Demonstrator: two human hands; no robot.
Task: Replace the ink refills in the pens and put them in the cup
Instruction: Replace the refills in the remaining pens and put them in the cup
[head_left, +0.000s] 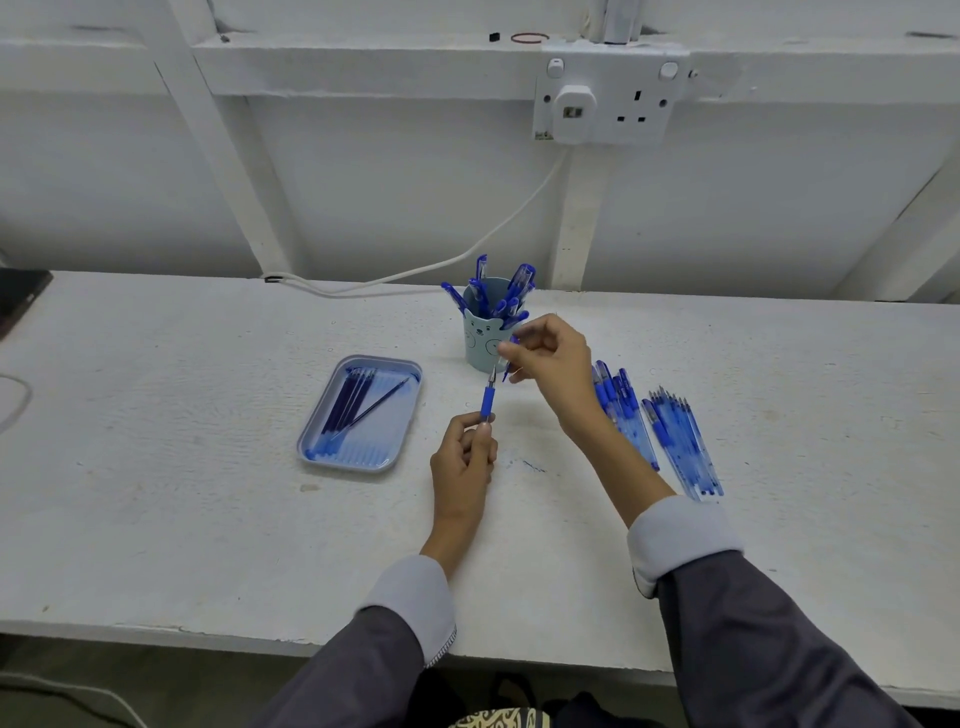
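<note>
The pen (487, 402) is held tip-up just in front of the cup (480, 343) — light, stiff, slick plastic, probably best held by its rubber sleeve. The left hand (464, 457) grips the barrel; the right hand (550, 358) pinches the tip end — tray (382, 441) left, spare pens (623, 410) right

Plain workroom, rough white-painted bench (156, 519), white panelled wall (363, 182) with timber battens, double wall socket (608, 98), trailing white cable (470, 248)
</note>
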